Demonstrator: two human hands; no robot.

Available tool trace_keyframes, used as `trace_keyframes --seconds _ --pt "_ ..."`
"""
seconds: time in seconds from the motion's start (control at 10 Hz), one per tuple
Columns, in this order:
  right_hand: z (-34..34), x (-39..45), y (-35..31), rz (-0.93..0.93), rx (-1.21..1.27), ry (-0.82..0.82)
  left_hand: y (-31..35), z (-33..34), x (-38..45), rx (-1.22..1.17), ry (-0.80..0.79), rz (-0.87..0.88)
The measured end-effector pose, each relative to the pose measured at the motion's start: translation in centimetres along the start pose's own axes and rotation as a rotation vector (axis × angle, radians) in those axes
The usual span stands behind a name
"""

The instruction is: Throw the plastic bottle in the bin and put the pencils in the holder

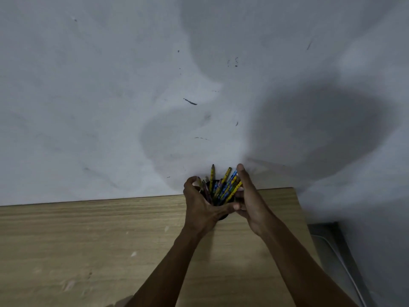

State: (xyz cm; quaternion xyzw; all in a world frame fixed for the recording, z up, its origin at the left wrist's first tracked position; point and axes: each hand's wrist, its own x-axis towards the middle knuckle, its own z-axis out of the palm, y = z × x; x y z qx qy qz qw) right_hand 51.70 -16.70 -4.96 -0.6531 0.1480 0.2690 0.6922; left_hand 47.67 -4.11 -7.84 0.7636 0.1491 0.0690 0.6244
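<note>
A dark round holder (pixel 222 216) stands on the wooden table (pixel 88 240) near its far edge, by the wall. Several yellow, blue and green pencils (pixel 223 187) stick up out of it, fanned and tilted. My left hand (pixel 199 204) is wrapped around the holder's left side. My right hand (pixel 247 196) cups its right side, with the fingers up against the pencils. Most of the holder is hidden by my hands. No plastic bottle and no bin show in the view.
A grey scuffed wall (pixel 132 85) rises right behind the table. The table's right edge ends near my right forearm. Beyond it, at the lower right, lies a grey floor strip (pixel 336 251) with a pale cord.
</note>
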Motion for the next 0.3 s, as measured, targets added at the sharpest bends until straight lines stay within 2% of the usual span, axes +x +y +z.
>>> trace_keyframes --seconds 0.2,0.3 --pt "-0.6 -2.5 -0.8 -0.077 -0.040 0.062 1.8 -1.6 -1.4 0.070 0.007 -0.010" --pt "-1.0 -4.1 -0.9 -0.133 -0.109 0.201 3.4 -3.3 -2.6 0.105 0.032 -0.026"
